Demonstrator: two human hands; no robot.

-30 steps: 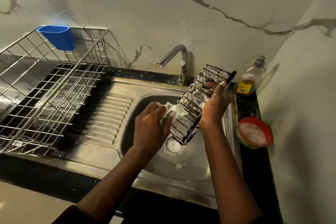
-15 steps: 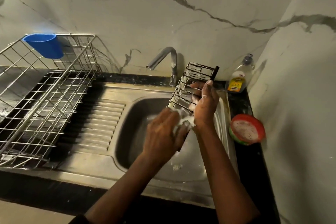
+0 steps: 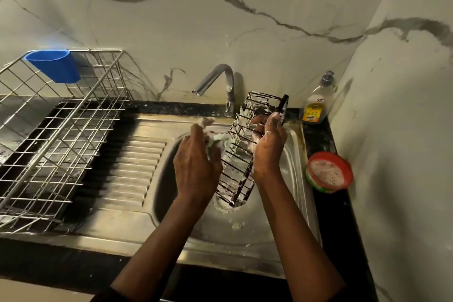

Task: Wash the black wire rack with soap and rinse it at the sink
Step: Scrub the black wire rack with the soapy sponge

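Over the stainless steel sink (image 3: 147,223), the foamy black wire rack (image 3: 236,180) stands tilted on end. The right hand (image 3: 268,148) curls its fingers round the rack's upper side. The left hand (image 3: 196,164) clutches a soapy scrubber (image 3: 219,140) against the wires.

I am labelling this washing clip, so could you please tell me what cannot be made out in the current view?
Head view:
- scrubbing pad in the left hand: mostly covered by fingers and foam, kind unclear.
- right hand fingertips: behind the black wire rack.
- sink drain: hidden by the rack's lower end.
- soap bottle label: too small to read.
- steel dish rack: cut off by the left edge.
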